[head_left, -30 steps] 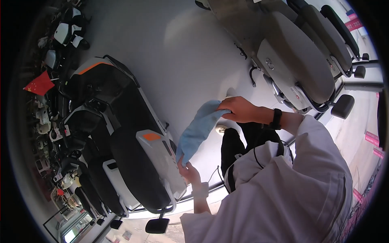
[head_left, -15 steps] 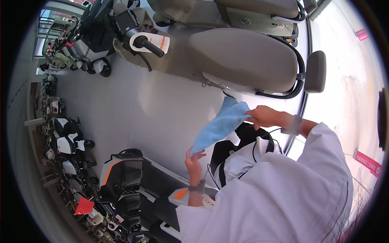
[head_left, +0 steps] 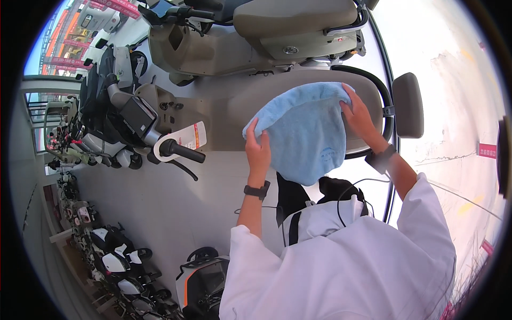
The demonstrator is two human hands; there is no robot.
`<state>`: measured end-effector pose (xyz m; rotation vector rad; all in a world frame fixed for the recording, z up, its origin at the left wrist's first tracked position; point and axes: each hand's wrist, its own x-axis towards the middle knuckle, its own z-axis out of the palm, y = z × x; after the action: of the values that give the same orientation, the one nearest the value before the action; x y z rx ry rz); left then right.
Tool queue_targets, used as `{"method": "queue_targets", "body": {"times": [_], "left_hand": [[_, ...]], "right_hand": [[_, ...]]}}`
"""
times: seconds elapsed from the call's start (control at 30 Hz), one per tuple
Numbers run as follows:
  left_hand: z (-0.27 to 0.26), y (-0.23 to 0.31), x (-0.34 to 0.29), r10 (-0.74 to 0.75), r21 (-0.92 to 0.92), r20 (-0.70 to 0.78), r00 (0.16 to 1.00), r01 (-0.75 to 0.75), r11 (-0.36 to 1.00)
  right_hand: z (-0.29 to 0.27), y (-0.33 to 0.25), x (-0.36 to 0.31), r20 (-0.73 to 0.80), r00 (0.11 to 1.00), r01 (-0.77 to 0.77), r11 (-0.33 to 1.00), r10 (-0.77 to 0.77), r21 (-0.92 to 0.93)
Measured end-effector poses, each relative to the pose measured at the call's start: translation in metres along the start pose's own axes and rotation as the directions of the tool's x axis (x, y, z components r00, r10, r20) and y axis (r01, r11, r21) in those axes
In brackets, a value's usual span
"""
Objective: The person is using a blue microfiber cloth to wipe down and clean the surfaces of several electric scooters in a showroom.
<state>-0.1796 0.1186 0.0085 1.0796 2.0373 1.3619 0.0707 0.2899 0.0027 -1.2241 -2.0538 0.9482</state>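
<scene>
A light blue cloth [head_left: 306, 136] hangs spread between my two hands, its upper edge folded over. My left hand [head_left: 258, 149] grips its left corner, thumb against the near side. At the opposite upper corner, my right hand [head_left: 358, 113] pinches the fabric. Behind the cloth is the taupe seat [head_left: 234, 106] of an electric scooter, partly hidden by it. Whether the cloth touches the seat I cannot tell. The scooter's black handlebar grip [head_left: 181, 152], with a white tag [head_left: 193, 136] beside it, points toward me on the left.
Another taupe scooter [head_left: 298, 21] stands just beyond. A padded backrest [head_left: 408, 105] sticks out at the right end of the nearer seat. An orange-trimmed black scooter [head_left: 200, 282] is at lower left, and several more vehicles [head_left: 114, 261] line the left side. A thin cable [head_left: 368, 181] hangs by my waist.
My hands have moved up and over the nearer scooter's seat. The cloth, bunched and slanting before, is now spread out wide. The view has turned toward the taupe scooter.
</scene>
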Motion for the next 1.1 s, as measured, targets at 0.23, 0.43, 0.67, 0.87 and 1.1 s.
{"method": "queue_targets", "body": {"times": [0.23, 0.43, 0.67, 0.87, 1.1], "left_hand": [[0.073, -0.121, 0.074, 0.101, 0.333, 0.246, 0.964, -0.182, 0.925], [0.029, -0.174, 0.086, 0.076, 0.547, 0.081, 0.994, -0.108, 0.83], [-0.006, -0.204, 0.1, -0.041, 0.445, -0.05, 0.998, 0.06, 0.894], [0.055, -0.171, 0.097, 0.133, 0.705, 0.091, 0.987, -0.158, 0.692], [0.145, -0.114, 0.072, 0.181, 0.467, 0.305, 0.935, -0.312, 0.827]], "right_hand": [[0.152, 0.032, 0.002, 0.097, 0.995, 0.055, 0.813, 0.002, -0.579], [0.207, 0.008, 0.024, 0.208, 0.978, 0.12, 0.86, -0.016, -0.497], [0.281, -0.02, 0.051, 0.235, 0.967, 0.191, 0.899, -0.102, -0.395], [0.239, 0.011, 0.057, 0.216, 0.971, 0.197, 0.857, -0.103, -0.476], [0.141, 0.057, 0.042, 0.092, 0.996, 0.065, 0.737, -0.005, -0.672]]}}
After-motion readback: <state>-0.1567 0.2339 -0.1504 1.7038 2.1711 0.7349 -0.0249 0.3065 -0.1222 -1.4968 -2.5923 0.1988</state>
